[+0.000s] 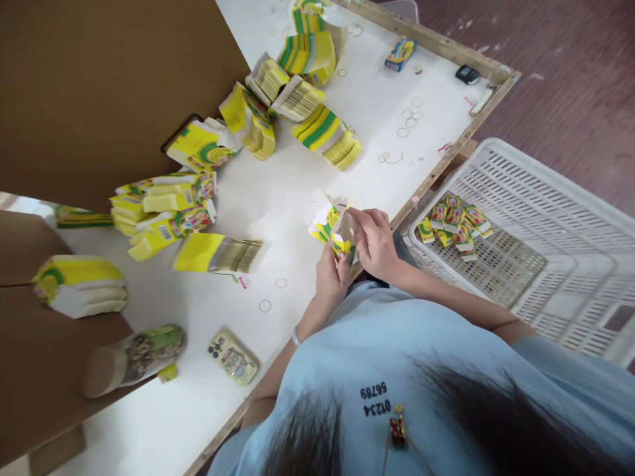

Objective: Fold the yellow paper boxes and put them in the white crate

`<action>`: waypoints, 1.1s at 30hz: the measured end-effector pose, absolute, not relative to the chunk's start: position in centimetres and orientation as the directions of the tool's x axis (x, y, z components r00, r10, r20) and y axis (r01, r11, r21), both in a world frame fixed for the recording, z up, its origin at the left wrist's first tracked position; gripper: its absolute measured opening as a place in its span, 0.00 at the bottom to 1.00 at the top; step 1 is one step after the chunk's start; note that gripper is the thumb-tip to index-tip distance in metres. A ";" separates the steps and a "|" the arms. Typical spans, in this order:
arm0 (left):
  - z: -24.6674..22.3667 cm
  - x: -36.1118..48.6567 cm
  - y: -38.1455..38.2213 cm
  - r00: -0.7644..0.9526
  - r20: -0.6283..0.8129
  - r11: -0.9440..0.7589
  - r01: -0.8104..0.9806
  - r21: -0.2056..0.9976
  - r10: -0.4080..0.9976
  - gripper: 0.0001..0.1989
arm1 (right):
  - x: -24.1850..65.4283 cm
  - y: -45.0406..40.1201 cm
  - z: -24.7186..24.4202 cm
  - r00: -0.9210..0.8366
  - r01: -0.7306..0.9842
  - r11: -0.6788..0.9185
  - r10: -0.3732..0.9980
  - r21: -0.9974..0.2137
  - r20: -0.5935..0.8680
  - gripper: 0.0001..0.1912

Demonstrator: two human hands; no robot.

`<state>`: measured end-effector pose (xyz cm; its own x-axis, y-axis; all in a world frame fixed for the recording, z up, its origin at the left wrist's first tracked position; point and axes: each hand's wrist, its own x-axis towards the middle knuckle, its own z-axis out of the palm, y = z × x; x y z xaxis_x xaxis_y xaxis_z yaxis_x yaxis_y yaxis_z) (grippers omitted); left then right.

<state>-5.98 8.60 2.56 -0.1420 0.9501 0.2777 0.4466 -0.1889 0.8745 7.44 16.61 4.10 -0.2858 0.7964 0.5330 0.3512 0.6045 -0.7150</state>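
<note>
Close to the table's front edge, my left hand [332, 274] is closed around a small yellow, green and white carton [341, 239]. The fingers of my right hand [374, 243] pinch the carton's pale upper flap from the other side. Just beyond it on the table lie more white-and-yellow cartons [321, 215], partly hidden by the one in my hands. Left of my hands rests a fanned stack of flat yellow cartons [218, 253]. Farther out lies another stack of flat cartons [330, 135] with green stripes.
Several more carton stacks [171, 205] line the tall brown cardboard box [114, 79]. A phone [233, 357] and a jar [149, 354] lie at the lower left. Rubber bands [409, 116] and a small blue-yellow box [400, 54] lie farther out. At right, a white basket [560, 198] holds several folded cartons.
</note>
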 end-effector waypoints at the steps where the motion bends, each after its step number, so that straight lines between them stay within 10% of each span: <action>1: 2.7 -6.0 8.4 -0.168 0.245 -0.153 0.431 0.889 0.955 0.22 | 7.5 16.4 4.1 -0.275 0.307 0.562 0.825 -0.768 0.493 0.18; 9: 2.8 -4.8 7.4 -0.315 -0.043 0.094 0.148 0.985 0.948 0.21 | 7.2 14.0 2.9 -0.079 -0.057 0.157 0.984 -0.986 0.161 0.19; 15: 2.6 -4.2 5.4 -0.266 -0.084 0.039 -0.170 0.985 0.960 0.38 | 9.7 12.9 2.8 -0.222 -0.034 0.214 0.951 -0.976 0.217 0.14; 22: 3.2 -5.7 4.7 -0.098 -0.103 0.097 -0.064 0.993 0.990 0.17 | 11.3 13.1 2.8 -0.467 0.023 0.192 0.870 -0.981 0.159 0.16; 33: 3.2 -6.2 5.2 -0.101 -0.095 0.101 0.048 0.994 0.990 0.30 | 13.1 13.6 2.2 -0.614 -0.057 0.288 0.745 -0.956 0.261 0.19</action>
